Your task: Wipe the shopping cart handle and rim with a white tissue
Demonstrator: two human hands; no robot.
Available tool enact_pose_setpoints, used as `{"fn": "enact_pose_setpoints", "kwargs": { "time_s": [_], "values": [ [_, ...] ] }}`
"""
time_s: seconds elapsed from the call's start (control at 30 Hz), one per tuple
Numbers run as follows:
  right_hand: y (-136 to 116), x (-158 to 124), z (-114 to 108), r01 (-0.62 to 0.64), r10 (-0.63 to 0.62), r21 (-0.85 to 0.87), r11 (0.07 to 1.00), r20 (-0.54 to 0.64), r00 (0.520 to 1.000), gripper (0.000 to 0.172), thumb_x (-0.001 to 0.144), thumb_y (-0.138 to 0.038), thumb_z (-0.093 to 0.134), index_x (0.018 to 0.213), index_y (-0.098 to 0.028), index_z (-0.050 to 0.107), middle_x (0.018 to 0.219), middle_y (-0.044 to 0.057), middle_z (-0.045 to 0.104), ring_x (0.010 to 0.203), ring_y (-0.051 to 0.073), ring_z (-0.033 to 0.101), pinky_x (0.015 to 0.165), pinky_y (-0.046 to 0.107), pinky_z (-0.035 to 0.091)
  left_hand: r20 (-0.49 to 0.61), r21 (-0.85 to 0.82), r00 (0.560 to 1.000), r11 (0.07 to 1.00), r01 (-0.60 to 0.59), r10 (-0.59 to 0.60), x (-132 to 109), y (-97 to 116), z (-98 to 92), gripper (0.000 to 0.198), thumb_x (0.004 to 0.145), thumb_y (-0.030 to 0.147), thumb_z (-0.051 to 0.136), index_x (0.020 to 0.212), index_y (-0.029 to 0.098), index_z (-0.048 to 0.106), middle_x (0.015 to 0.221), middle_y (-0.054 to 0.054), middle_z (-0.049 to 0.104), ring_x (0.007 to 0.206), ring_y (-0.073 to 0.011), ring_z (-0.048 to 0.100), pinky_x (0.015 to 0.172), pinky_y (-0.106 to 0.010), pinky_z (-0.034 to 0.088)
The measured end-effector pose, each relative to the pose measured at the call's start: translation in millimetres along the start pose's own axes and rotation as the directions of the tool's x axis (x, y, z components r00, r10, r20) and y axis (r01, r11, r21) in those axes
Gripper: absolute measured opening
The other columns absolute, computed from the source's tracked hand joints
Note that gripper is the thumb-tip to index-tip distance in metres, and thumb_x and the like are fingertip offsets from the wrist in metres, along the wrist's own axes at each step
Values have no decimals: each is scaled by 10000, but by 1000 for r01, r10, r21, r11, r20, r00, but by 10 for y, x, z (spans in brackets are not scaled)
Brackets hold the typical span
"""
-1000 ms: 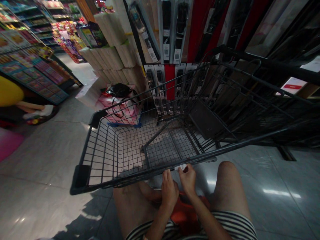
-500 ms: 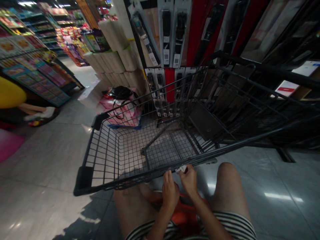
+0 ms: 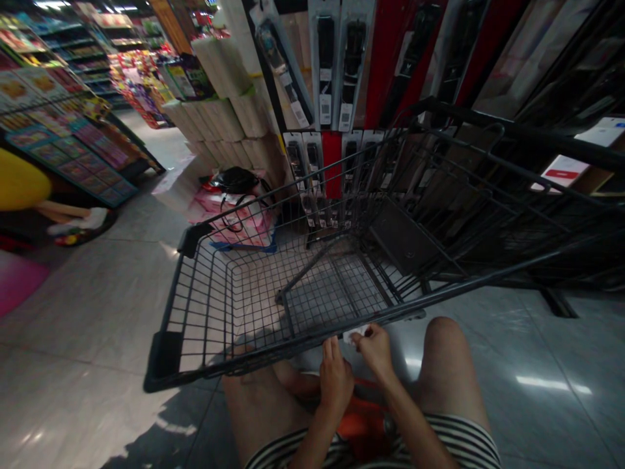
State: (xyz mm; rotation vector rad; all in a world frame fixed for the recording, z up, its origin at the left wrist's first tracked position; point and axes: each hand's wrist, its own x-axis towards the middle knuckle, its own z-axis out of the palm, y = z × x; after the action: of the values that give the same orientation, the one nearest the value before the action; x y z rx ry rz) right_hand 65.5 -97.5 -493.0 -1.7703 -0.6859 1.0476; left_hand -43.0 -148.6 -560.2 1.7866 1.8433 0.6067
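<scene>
Hands, two, meeting just below the near rail of one black wire shopping cart point(image 3: 168, 348). Right hand point(image 3: 375, 350) pinches one small white slip point(image 3: 352, 336) held against that rail. Left hand point(image 3: 336, 378) lies beside the slip with fingers loosely bent, its grip not discernible. The slip's long axis runs along the rail; which end leads cannot be told. One orange bag point(image 3: 361, 423) lies nearer than the cart, under both wrists. One pink bag point(image 3: 244, 221) sits past the cart's far end.
</scene>
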Motion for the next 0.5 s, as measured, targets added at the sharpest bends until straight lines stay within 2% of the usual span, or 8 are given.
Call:
{"fn": "enact_pose_setpoints", "kwargs": {
  "time_s": [0.1, 0.27, 0.37, 0.5],
  "values": [
    [-10, -11, 5, -14, 16, 83, 996, -22, 1000, 180, 534, -328, 614, 539, -203, 485, 453, -44, 494, 433, 137, 492, 436, 247, 406, -6, 6, 1000, 1000, 9, -9, 1, -1, 4, 617, 753, 42, 364, 1370, 62, 359, 1402, -192, 436, 1350, -248, 366, 1113, -425, 338],
    [-21, -105, 47, 52, -37, 148, 988, -101, 994, 232, 600, -399, 613, 619, -195, 503, 490, -54, 475, 473, 111, 448, 470, 227, 396, 6, 17, 1000, 1000, 5, -5, 14, -1, -12, 588, 763, 48, 352, 1350, 62, 387, 1397, -192, 444, 1338, -251, 383, 1102, -439, 352],
    [-29, -147, 73, 93, -77, 128, 987, -123, 989, 234, 633, -407, 604, 649, -189, 520, 524, -43, 495, 500, 119, 455, 488, 234, 390, 0, 19, 1000, 1000, 4, -4, 14, -8, -9, 585, 765, 47, 351, 1349, 57, 390, 1395, -204, 442, 1339, -260, 383, 1099, -456, 352],
    [-54, -168, 80, 158, -150, 46, 986, -144, 978, 223, 656, -367, 611, 582, -201, 482, 549, -41, 481, 535, 123, 438, 529, 240, 370, -16, 22, 1000, 1000, 8, -8, 16, -28, 7, 592, 762, 36, 354, 1352, 77, 391, 1385, -186, 460, 1339, -260, 383, 1098, -453, 355]
  ]
}}
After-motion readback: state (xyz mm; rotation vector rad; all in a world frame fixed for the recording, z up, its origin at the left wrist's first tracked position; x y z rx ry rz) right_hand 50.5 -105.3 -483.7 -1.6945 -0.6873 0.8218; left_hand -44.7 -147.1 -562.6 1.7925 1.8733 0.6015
